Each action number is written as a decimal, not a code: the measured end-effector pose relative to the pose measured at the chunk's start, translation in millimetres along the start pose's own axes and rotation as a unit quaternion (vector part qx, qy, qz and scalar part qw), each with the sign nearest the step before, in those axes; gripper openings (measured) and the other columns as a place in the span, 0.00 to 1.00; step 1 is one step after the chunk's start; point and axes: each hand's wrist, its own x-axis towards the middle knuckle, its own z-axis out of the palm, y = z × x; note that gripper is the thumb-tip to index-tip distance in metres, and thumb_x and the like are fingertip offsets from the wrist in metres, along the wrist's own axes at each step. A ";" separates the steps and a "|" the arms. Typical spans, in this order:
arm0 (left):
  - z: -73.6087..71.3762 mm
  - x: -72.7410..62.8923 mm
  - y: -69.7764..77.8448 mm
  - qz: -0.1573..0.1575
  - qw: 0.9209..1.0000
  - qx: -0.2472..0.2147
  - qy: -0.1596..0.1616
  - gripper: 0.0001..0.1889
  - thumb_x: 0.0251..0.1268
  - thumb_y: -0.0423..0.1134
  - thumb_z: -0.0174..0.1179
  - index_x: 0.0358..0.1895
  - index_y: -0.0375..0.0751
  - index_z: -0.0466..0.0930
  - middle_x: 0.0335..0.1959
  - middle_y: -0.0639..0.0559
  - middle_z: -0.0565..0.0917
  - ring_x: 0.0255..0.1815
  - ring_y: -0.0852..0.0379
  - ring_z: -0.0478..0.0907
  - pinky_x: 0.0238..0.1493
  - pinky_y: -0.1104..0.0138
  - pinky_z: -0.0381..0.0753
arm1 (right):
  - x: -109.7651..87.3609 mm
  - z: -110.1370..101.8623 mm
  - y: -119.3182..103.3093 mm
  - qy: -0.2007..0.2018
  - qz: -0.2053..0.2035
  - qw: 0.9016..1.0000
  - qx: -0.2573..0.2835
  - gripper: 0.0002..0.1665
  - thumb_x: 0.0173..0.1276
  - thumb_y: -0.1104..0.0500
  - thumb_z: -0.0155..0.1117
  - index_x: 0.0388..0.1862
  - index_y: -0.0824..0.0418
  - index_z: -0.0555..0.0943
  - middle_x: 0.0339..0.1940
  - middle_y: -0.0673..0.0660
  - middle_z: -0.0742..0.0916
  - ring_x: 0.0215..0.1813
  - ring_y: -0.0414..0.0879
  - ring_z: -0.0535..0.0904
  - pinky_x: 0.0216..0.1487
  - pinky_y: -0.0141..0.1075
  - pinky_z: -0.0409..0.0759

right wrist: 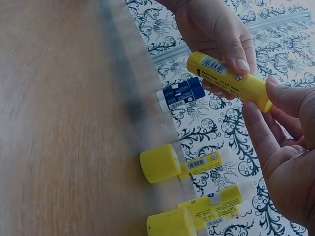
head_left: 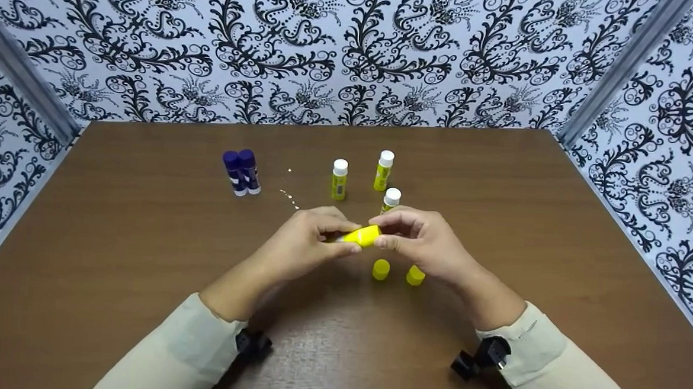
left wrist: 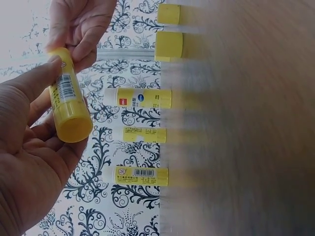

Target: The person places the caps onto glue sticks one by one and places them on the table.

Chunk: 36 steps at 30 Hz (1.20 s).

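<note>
My left hand grips the body of a yellow glue stick, which is tilted above the table. At its other end the thumb and fingers of my right hand pinch the yellow cap. In the left wrist view a barcode faces the camera on the glue stick. Two loose yellow caps stand on the table just below my hands. Beyond the hands, yellow glue sticks with white tops stand upright, and a third is partly hidden by my right hand.
Two purple-blue glue sticks stand side by side at the back left. Small white crumbs lie between them and the yellow sticks. The brown table is bounded by patterned walls at the back and sides.
</note>
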 end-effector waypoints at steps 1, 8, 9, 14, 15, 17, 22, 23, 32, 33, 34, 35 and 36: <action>-0.3 -0.1 0.5 0.000 1.000 -0.002 0.000 0.15 0.63 0.41 0.75 0.53 0.46 0.91 0.42 0.54 0.87 0.42 0.57 0.80 0.47 0.69 0.83 | -0.2 -0.2 -0.6 0.000 -0.002 1.000 0.000 0.21 0.67 0.63 0.74 0.57 0.68 0.85 0.51 0.63 0.87 0.50 0.48 0.85 0.52 0.31 0.87; -2.3 -0.4 -0.4 0.000 1.000 -0.029 -0.006 0.16 0.65 0.41 0.74 0.55 0.47 0.90 0.44 0.53 0.88 0.45 0.57 0.81 0.52 0.65 0.86 | -1.6 -0.4 -2.7 -0.002 -0.013 1.000 0.004 0.21 0.69 0.63 0.73 0.58 0.70 0.84 0.51 0.61 0.85 0.51 0.47 0.85 0.53 0.34 0.87; -2.4 -0.3 -0.5 -0.001 1.000 -0.030 -0.007 0.16 0.65 0.41 0.74 0.55 0.47 0.90 0.44 0.53 0.88 0.45 0.57 0.81 0.52 0.64 0.86 | -1.7 -0.5 -2.6 -0.001 -0.014 1.000 0.004 0.21 0.69 0.63 0.73 0.58 0.70 0.83 0.51 0.61 0.85 0.51 0.47 0.85 0.54 0.34 0.88; -3.1 0.5 -0.7 -0.010 0.999 -0.033 -0.011 0.16 0.65 0.42 0.73 0.55 0.49 0.90 0.44 0.55 0.87 0.45 0.57 0.81 0.54 0.64 0.86 | -2.7 -1.3 -3.1 0.005 -0.017 1.000 -0.001 0.20 0.69 0.63 0.73 0.58 0.68 0.84 0.52 0.61 0.85 0.52 0.47 0.86 0.54 0.34 0.87; -3.1 0.7 -0.9 -0.009 0.999 -0.034 -0.011 0.16 0.65 0.42 0.73 0.55 0.49 0.90 0.44 0.56 0.87 0.45 0.57 0.81 0.53 0.64 0.86 | -2.7 -1.4 -3.2 0.005 -0.015 1.000 0.001 0.21 0.68 0.63 0.73 0.58 0.67 0.84 0.53 0.61 0.85 0.52 0.47 0.86 0.54 0.34 0.87; -3.0 1.0 -1.8 -0.006 1.000 -0.030 -0.009 0.16 0.65 0.42 0.73 0.55 0.49 0.90 0.44 0.56 0.87 0.45 0.57 0.81 0.53 0.65 0.86 | -2.9 -1.3 -3.8 0.008 -0.014 1.000 0.004 0.21 0.69 0.63 0.73 0.59 0.67 0.84 0.53 0.61 0.85 0.52 0.47 0.86 0.55 0.34 0.87; -3.7 0.5 -3.6 0.001 1.000 -0.025 0.000 0.15 0.66 0.43 0.73 0.55 0.50 0.90 0.44 0.56 0.87 0.44 0.58 0.81 0.51 0.66 0.84 | -3.3 -1.6 -4.9 0.016 -0.011 1.000 0.009 0.21 0.69 0.63 0.73 0.59 0.68 0.84 0.53 0.59 0.86 0.54 0.48 0.87 0.57 0.35 0.87; -4.1 0.4 -3.9 0.000 1.000 -0.028 0.002 0.15 0.66 0.43 0.72 0.55 0.50 0.90 0.44 0.56 0.87 0.44 0.58 0.81 0.50 0.66 0.84 | -3.2 -1.9 -5.2 0.017 -0.011 1.000 0.006 0.21 0.69 0.63 0.73 0.59 0.67 0.84 0.53 0.59 0.86 0.54 0.49 0.87 0.57 0.35 0.87; -7.3 0.1 -4.7 -0.013 0.999 -0.047 0.018 0.15 0.67 0.45 0.72 0.56 0.53 0.90 0.46 0.56 0.87 0.45 0.55 0.81 0.53 0.60 0.85 | -2.4 -5.4 -4.2 0.033 -0.019 0.999 -0.001 0.19 0.69 0.63 0.72 0.59 0.64 0.85 0.54 0.59 0.88 0.53 0.50 0.86 0.57 0.34 0.86; -7.7 0.2 -4.8 -0.012 0.999 -0.047 0.020 0.15 0.67 0.45 0.72 0.56 0.52 0.90 0.46 0.55 0.87 0.45 0.55 0.82 0.53 0.59 0.85 | -2.2 -6.0 -3.8 0.036 -0.018 0.999 0.000 0.19 0.69 0.64 0.72 0.59 0.65 0.85 0.54 0.60 0.88 0.53 0.50 0.86 0.57 0.34 0.86; -8.2 0.4 -4.8 -0.011 0.999 -0.045 0.023 0.15 0.67 0.45 0.72 0.55 0.52 0.90 0.46 0.55 0.87 0.46 0.55 0.82 0.54 0.59 0.85 | -2.0 -6.6 -3.5 0.038 -0.019 0.999 0.001 0.19 0.69 0.64 0.72 0.59 0.66 0.85 0.54 0.60 0.88 0.53 0.49 0.86 0.57 0.34 0.86; -8.7 0.4 -4.8 -0.011 0.999 -0.045 0.025 0.15 0.67 0.44 0.72 0.55 0.51 0.90 0.46 0.55 0.87 0.46 0.56 0.82 0.54 0.59 0.85 | -1.7 -7.3 -3.2 0.040 -0.019 0.999 0.001 0.19 0.69 0.65 0.72 0.58 0.66 0.85 0.54 0.61 0.88 0.53 0.49 0.86 0.57 0.33 0.86; -9.1 0.7 -5.0 -0.010 0.998 -0.048 0.027 0.15 0.66 0.44 0.72 0.55 0.51 0.90 0.46 0.55 0.87 0.46 0.56 0.82 0.55 0.59 0.86 | -1.4 -7.9 -2.8 0.043 -0.019 0.999 0.001 0.19 0.69 0.66 0.71 0.58 0.68 0.84 0.54 0.62 0.88 0.53 0.48 0.87 0.57 0.33 0.86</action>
